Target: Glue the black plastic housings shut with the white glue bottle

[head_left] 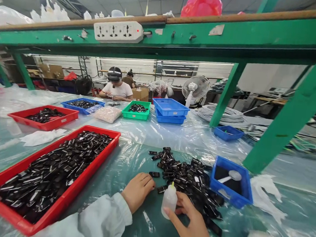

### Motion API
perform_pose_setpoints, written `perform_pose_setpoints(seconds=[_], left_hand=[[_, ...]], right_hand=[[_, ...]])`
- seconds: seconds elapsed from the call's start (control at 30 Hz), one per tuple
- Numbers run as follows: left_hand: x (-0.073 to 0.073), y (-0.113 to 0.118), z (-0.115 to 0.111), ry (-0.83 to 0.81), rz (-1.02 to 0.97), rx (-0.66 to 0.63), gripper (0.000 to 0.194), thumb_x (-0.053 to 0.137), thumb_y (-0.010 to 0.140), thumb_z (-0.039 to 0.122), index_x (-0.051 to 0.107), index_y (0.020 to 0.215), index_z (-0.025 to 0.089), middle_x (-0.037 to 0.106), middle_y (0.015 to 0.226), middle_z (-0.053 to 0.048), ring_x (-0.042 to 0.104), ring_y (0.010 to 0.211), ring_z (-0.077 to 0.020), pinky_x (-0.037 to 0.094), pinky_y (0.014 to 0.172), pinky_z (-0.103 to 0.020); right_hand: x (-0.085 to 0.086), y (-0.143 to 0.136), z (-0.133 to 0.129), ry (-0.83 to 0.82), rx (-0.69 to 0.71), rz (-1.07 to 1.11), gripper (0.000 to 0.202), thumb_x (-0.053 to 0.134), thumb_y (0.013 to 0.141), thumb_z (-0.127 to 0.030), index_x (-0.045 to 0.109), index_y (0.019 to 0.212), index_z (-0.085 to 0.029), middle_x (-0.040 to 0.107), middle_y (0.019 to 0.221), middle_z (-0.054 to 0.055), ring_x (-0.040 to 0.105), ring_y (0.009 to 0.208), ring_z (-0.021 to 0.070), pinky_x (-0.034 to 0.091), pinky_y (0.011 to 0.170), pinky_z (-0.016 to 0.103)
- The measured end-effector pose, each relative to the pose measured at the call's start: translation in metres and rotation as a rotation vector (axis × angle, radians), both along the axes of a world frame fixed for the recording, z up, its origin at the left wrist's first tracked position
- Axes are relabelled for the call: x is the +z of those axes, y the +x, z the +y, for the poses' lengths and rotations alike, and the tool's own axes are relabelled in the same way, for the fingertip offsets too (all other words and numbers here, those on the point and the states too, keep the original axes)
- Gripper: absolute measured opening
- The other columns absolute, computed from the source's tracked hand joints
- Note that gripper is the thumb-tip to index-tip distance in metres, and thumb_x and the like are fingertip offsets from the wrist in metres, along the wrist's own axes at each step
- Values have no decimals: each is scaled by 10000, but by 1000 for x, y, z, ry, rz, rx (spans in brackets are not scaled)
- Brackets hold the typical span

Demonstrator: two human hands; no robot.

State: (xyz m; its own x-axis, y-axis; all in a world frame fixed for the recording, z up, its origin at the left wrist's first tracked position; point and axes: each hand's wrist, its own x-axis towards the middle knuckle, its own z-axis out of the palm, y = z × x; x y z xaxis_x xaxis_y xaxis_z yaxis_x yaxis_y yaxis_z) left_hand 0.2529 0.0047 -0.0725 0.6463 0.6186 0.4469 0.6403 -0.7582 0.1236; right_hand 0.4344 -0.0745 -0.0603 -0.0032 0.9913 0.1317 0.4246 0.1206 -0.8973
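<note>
Black parts (188, 177) lie heaped on the plastic-covered table (133, 142), the pile touching the small blue bin (232, 185) on its right edge and thinning toward the left, where one loose piece (154, 174) sits apart. The long red tray (49, 175), full of the same parts, runs along the left; a bare strip of sheet separates it from the heap. The right hand (192, 226) is closed around a small white squeeze bottle (169, 199), upright at the heap's near edge. The left hand (137, 190) rests loosely curled on the sheet, fingertips just beside the loose piece, holding nothing visible.
</note>
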Motion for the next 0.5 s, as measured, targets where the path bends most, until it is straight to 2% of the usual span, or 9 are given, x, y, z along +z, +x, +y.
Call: perform_pose_setpoints(seconds=[0.1, 0.23, 0.37, 0.5], left_hand=[[-2, -9, -15, -9, -36, 100, 119, 475, 924, 135, 572, 856, 126, 605, 790, -8, 605, 714, -141, 514, 658, -298], [-1, -24, -42, -70, -85, 178, 182, 320, 904, 123, 480, 835, 176, 581, 727, -18, 580, 633, -158, 481, 604, -284], [-6, -33, -48, -152, -98, 242, 81, 395, 802, 155, 449, 803, 216, 570, 591, 11, 594, 549, -188, 434, 536, -274], [-10, -36, -45, -245, -125, 298, 127, 439, 782, 152, 504, 858, 230, 510, 453, 57, 575, 434, -197, 362, 464, -257]], right_hand=[[-1, 4, 0, 13, -1, 2, 377, 560, 792, -414, 585, 1086, -179, 708, 984, 102, 657, 759, 219, 526, 682, 301], [2, 4, -7, 9, -20, -77, 345, 561, 802, -428, 606, 1070, -218, 714, 960, 65, 649, 687, 185, 537, 651, 263], [3, 5, -14, 25, 11, -208, 332, 580, 801, -425, 617, 1079, -246, 717, 882, 34, 662, 724, 185, 536, 634, 223], [2, 9, -15, 10, 39, -261, 336, 586, 799, -428, 620, 1083, -251, 709, 912, 30, 663, 751, 179, 531, 644, 206]])
